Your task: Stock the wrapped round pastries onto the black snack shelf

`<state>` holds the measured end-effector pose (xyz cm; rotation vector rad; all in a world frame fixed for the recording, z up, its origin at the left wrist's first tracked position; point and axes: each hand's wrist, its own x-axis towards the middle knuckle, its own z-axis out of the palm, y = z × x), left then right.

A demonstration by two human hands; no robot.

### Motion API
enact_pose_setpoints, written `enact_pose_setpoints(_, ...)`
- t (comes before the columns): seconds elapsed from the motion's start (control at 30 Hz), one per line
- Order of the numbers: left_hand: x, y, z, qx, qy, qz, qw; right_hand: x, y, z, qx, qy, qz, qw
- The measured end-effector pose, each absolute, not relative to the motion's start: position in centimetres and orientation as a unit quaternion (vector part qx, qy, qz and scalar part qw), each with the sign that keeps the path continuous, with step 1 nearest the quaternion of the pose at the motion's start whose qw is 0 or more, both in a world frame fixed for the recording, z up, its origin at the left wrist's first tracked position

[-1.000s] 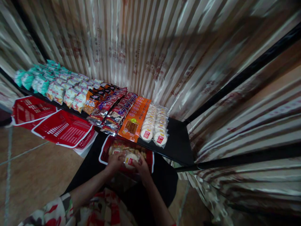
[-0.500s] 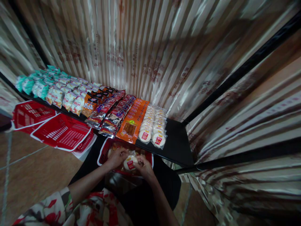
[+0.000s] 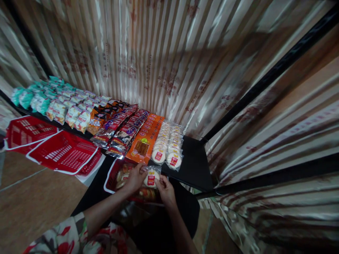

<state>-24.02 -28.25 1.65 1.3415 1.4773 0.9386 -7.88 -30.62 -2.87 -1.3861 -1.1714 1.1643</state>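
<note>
Left hand (image 3: 134, 180): fingers pinched on the left side of a clear packet (image 3: 150, 179), palm over the basket
Right hand (image 3: 166, 193): clamped on the same packet's lower right, thumb on the front; so both hands are on one pack, with just that packet between them
Packet: see-through wrap, white round thing inside, red label facing up; it's above the red basket (image 3: 110, 176), right by the shelf's front edge
Red basket: white rim, sitting against the dark cloth on the person's legs; more packs in it, some pale and round, some brownish, too dim to make out properly
Shelf (image 3: 198, 157): black; two overlapping rows of matching round packets (image 3: 174, 159) near its right end, bare black board beyond them; going left it's an orange pack (image 3: 148, 134), red-and-purple packs (image 3: 114, 123), orange-and-black bags (image 3: 95, 121), white bags (image 3: 73, 115), then teal bags (image 3: 25, 98)
Lower left: two more red baskets (image 3: 72, 150), just below the shelf
Behind: striped curtain (image 3: 156, 46)
</note>
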Motion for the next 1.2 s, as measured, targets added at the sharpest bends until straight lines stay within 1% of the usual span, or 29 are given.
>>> enact_pose_setpoints(0.1, -23.5, -27.5, 2.6, 0.581, 0.592, 0.371, 0.417, -7.4, -30.4, -2.6, -0.624, -0.539, 0.357, 0.438)
enact_pose_setpoints(0.17, -23.4, -26.8, 2.7, 0.598, 0.595, 0.362, 0.397, -7.4, -30.1, -2.6, -0.639, -0.549, 0.32, 0.435)
enact_pose_setpoints(0.37, -22.6, -25.0, 2.6, 0.596, 0.62, 0.345, 0.376, -7.7, -28.6, -1.5, -0.644, -0.514, 0.332, 0.459)
enact_pose_setpoints(0.6, -21.7, -24.3, 3.8, 0.602, 0.627, 0.328, 0.37, -6.9, -27.3, 0.2, -0.644, -0.49, 0.357, 0.467)
enact_pose_setpoints(1.0, -19.5, -22.5, 2.0, 0.664, 0.591, 0.344, 0.302, -5.8, -25.1, -0.6, -0.665, -0.496, 0.304, 0.468)
enact_pose_setpoints(1.2, -19.2, -22.4, 1.6, 0.678, 0.594, 0.326, 0.283, -6.1, -24.9, -0.5, -0.666, -0.511, 0.288, 0.461)
